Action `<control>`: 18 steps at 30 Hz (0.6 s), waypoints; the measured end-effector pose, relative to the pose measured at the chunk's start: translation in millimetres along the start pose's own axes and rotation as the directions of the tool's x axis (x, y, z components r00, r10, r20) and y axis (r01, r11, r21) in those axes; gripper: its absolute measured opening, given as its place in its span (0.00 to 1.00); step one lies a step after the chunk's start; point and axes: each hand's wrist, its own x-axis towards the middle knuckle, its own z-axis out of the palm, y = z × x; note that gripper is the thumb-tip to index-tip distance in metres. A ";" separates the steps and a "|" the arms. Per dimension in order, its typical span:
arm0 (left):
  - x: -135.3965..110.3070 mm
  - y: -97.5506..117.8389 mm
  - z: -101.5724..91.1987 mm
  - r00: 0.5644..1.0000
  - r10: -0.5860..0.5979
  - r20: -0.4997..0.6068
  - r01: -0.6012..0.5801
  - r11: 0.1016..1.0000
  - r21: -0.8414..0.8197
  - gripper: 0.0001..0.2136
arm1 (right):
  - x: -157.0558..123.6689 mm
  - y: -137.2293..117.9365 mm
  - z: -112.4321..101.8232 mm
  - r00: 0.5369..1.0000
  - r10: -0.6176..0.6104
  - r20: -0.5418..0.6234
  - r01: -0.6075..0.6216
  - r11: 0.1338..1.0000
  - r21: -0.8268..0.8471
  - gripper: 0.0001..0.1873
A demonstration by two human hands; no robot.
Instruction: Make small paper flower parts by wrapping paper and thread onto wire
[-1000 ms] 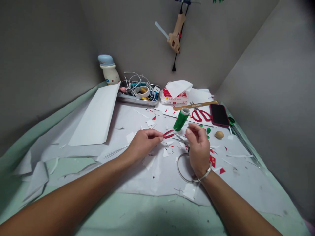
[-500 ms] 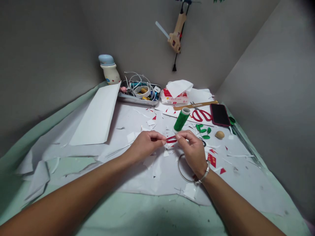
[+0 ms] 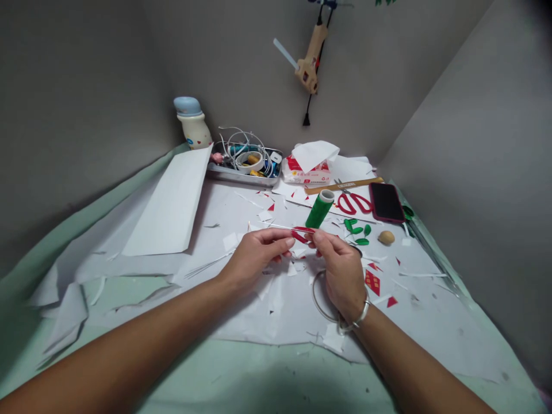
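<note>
Red and bent like a loop, a strip (image 3: pixel 299 236) is held up over the white paper (image 3: pixel 280 305), near the middle of the surface (image 3: pixel 267 379) and well back from its near edge. Its right end is pinched by the fingers of the right hand (image 3: pixel 344 265). The left hand (image 3: pixel 255 253) is curled close to the other end, but whether the strip is gripped there cannot be told. A thin pale strand (image 3: pixel 278 226) is seen running past the top of the left hand to the strip; it seems to be held on the right too. It looks as if the strip and the strand are being lined up. For the next move, a tight pinch and small, careful pushes seem to be needed. Just behind, a green spool (image 3: pixel 318 211) is set, and green leaves (image 3: pixel 367 230) are scattered toward the right edge.
</note>
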 end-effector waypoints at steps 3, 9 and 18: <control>-0.1 0.2 0.0 1.000 0.007 -0.004 -0.007 1.000 -0.006 0.08 | -1.3 1.8 1.3 1.000 0.019 0.006 -0.019 1.000 0.005 0.13; -3.3 1.3 2.6 0.998 0.009 0.061 -0.012 0.999 0.052 0.06 | 3.4 7.6 0.4 0.994 0.093 0.058 -0.103 0.973 0.208 0.11; -1.3 3.0 -2.6 0.969 -0.044 0.244 0.004 0.987 0.161 0.08 | 1.8 1.6 1.3 0.968 0.138 0.210 -0.228 0.835 0.501 0.08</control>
